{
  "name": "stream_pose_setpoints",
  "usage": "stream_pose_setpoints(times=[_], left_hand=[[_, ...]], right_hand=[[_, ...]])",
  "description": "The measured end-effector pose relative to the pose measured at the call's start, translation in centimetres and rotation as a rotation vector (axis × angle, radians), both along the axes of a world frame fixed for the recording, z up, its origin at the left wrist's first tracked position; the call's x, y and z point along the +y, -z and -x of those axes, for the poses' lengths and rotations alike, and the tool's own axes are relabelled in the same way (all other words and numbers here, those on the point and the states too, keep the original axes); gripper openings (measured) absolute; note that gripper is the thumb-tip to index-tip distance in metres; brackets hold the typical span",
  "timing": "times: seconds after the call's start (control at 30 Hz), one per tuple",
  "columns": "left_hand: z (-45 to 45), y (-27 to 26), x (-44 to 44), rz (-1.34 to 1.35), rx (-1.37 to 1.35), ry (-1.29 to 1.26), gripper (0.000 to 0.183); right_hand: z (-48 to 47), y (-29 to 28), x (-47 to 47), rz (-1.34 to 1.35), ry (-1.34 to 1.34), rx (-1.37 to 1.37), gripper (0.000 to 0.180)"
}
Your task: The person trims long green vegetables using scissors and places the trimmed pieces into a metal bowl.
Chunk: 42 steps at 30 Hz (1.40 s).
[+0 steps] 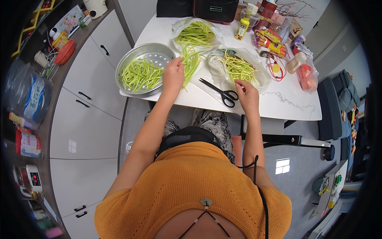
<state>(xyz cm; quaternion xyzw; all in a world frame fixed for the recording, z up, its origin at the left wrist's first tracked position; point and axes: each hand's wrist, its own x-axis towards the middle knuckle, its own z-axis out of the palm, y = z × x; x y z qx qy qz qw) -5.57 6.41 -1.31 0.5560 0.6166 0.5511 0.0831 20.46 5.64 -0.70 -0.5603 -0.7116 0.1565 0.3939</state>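
My left hand point(174, 73) is over the right rim of a round metal steamer tray point(159, 59) with punched holes. Cut pieces of green vegetable stem point(140, 74) lie in that tray. Beside my left fingertips is a loose bunch of long green stems point(190, 64); whether the fingers grip any cannot be told. My right hand point(247, 94) is at the near edge of a crumpled white plastic bag point(215, 64), its thumb and forefinger close together. Stem trimmings point(238, 67) lie on this bag. Black-handled scissors point(220, 92) lie between my hands, blades closed and pointing away.
A second plastic bag of long stems point(195, 34) lies farther back on the white table point(286, 104). A yellow bottle point(242, 27), packaged snacks point(270, 41) and a red cord point(277, 73) are at the right. White cabinets point(86, 125) line the left side.
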Motion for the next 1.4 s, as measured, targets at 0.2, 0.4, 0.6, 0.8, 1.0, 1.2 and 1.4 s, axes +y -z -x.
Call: stream_pose_setpoints(times=[0.2, 0.4, 0.6, 0.8, 1.0, 1.2, 1.4], left_hand=[[1.5, -1.8, -4.0, 0.183, -0.589, 0.266, 0.023], [2.1, -3.5, -8.1, 0.242, -0.692, 0.395, 0.024], [1.9, -3.9, -8.9, 0.311, -0.68, 0.463, 0.023], [1.6, -4.0, -8.6, 0.352, -0.633, 0.46, 0.023], [0.8, -4.1, -8.3, 0.398, -0.55, 0.47, 0.022], [-0.1, -3.8, -8.2, 0.42, -0.535, 0.508, 0.02], [-1.2, -2.9, -8.6, 0.482, -0.513, 0.57, 0.021]], right_hand=[[0.6, -0.7, -0.4, 0.005, -0.043, 0.251, 0.016], [1.2, -3.4, -1.0, -0.004, -0.224, 0.546, 0.016], [1.7, -5.0, -1.4, 0.443, -0.625, 0.845, 0.027], [1.7, -3.9, -1.3, 0.664, -0.84, 0.934, 0.014], [2.5, -5.3, -2.7, 0.784, -0.986, 0.775, 0.051], [2.6, -4.7, -3.0, 0.678, -1.107, 0.791, 0.058], [3.0, -5.1, -3.8, 0.563, -0.972, 0.821, 0.055]])
